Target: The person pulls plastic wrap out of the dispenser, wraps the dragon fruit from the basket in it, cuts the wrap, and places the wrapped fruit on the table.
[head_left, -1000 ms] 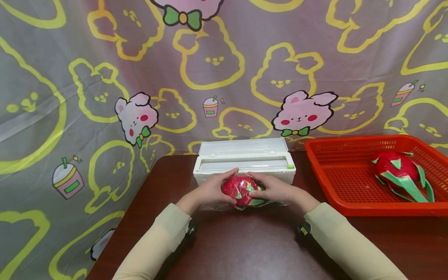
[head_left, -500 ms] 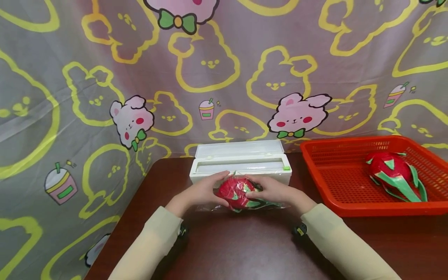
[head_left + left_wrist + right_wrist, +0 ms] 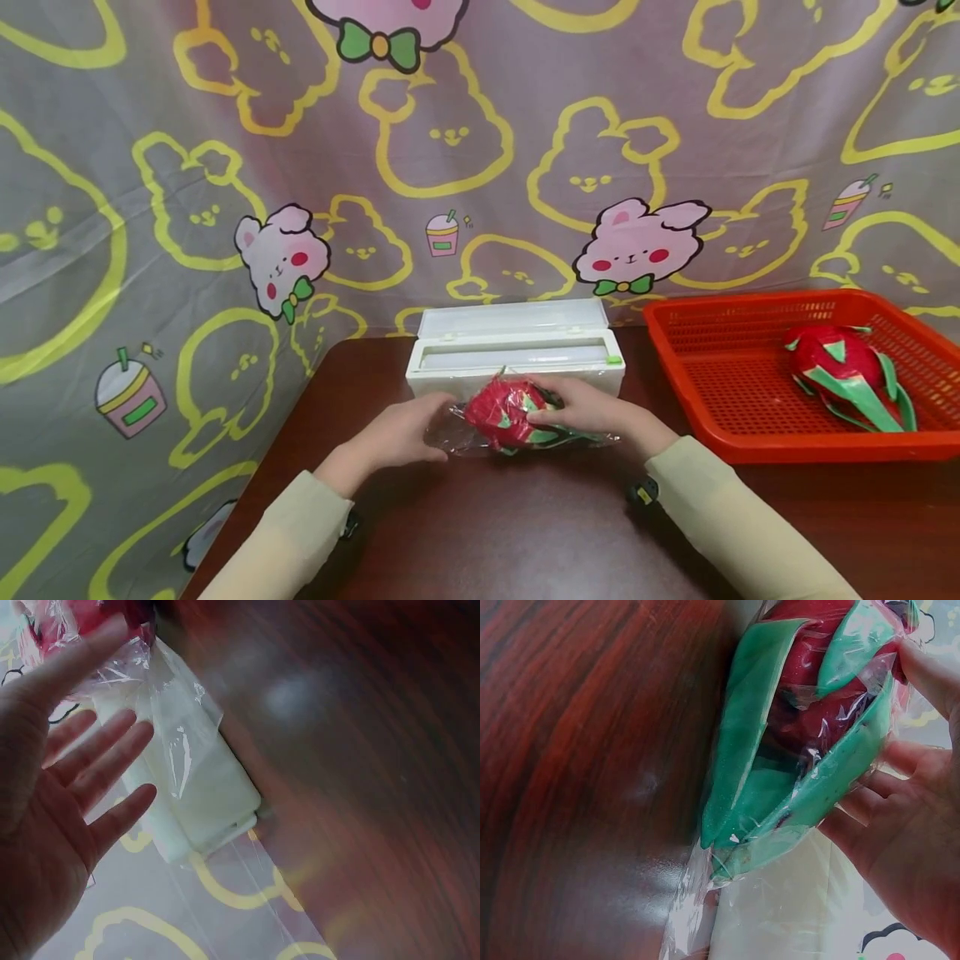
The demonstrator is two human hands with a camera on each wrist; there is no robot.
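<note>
A red dragon fruit [image 3: 495, 410] with green leaf-like scales lies on the dark wooden table, covered in clear plastic wrap [image 3: 453, 437]. My right hand [image 3: 588, 408] grips its right side, thumb on the front and fingers behind. In the right wrist view the wrapped fruit [image 3: 810, 720] shows long green scales under the film. My left hand [image 3: 393, 433] is off the fruit at its left, fingers spread and holding nothing. The left wrist view shows that palm [image 3: 45, 855] beside loose crinkled film [image 3: 180, 742].
Right behind the fruit stands a white cling-film dispenser [image 3: 517, 337] with its lid raised and a roll inside. A red plastic basket [image 3: 720, 450] on the right holds another dragon fruit [image 3: 840, 362]. A patterned curtain [image 3: 450, 125] hangs behind the table.
My left hand has let go of the wrapped dragon fruit and moved left, uncovering film at that end. The right hand keeps its hold. The head view has shifted slightly.
</note>
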